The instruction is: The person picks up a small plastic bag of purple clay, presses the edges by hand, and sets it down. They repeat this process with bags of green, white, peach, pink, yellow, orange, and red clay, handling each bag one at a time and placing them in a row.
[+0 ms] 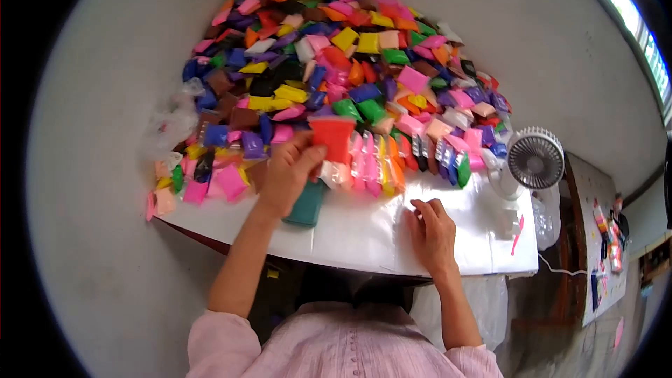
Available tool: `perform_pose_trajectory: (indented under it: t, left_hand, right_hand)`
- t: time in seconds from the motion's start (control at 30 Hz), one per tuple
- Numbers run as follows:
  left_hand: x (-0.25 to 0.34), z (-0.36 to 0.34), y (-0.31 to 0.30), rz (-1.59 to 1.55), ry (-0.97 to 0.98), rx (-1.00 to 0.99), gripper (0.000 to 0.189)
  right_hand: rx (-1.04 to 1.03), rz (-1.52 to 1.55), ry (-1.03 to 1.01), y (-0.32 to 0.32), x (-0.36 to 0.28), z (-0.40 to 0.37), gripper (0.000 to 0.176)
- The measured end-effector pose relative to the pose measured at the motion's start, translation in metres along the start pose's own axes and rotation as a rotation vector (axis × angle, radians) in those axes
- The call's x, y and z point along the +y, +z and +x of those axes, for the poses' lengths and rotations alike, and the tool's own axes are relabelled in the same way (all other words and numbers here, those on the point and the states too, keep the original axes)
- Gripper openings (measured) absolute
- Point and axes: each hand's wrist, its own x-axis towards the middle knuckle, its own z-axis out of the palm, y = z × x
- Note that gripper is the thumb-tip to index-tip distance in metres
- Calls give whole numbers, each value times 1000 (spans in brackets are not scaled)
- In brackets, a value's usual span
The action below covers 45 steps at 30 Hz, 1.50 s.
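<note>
My left hand (288,175) pinches a flat red packet (332,138) between thumb and fingers, raised just above the table. Behind and below it stands a row of small soft packets (371,168) lined up by colour: white, pink, yellow, orange, red, black, brown, blue and green. Under my left wrist lies a flat teal item (304,207) whose kind I cannot make out. My right hand (432,232) rests over the white tabletop (357,241) in front of the row, fingers loosely bent and apart, with nothing visible in them.
A large heap of multicoloured packets (364,63) fills the back of the table against the wall. A small white fan (535,159) stands at the right end. A clear plastic bag (171,124) lies at the left. Another table (600,238) with items on it is further right.
</note>
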Motion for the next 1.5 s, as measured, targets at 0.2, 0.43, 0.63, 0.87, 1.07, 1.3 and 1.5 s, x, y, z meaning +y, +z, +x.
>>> perform_pose_trajectory:
  t: [0.2, 0.43, 0.63, 0.87, 1.07, 1.3, 1.5]
  left_hand:
    - [-46, -31, 80, -151, -110, -260, 15]
    - [-76, -39, 116, -164, -144, -357, 18]
    - [-72, -42, 114, -150, -175, -366, 16]
    - [-76, -41, 109, -84, -196, -480, 15]
    - [-75, -42, 109, -99, -200, -455, 15]
    - [-76, -42, 110, -21, -198, -490, 13]
    - [-71, -43, 111, -49, -192, -432, 16]
  right_hand:
    - [-24, 493, 112, -26, -3, 12, 31]
    - [37, 796, 284, -16, 17, 5, 17]
    - [-45, 863, 422, -22, 11, 6, 17]
    - [-164, 636, 390, -38, 14, 14, 21]
    - [-100, 672, 390, -28, 12, 11, 19]
    - [-100, 593, 301, -32, 16, 13, 23]
    - [-60, 658, 335, -25, 13, 13, 23]
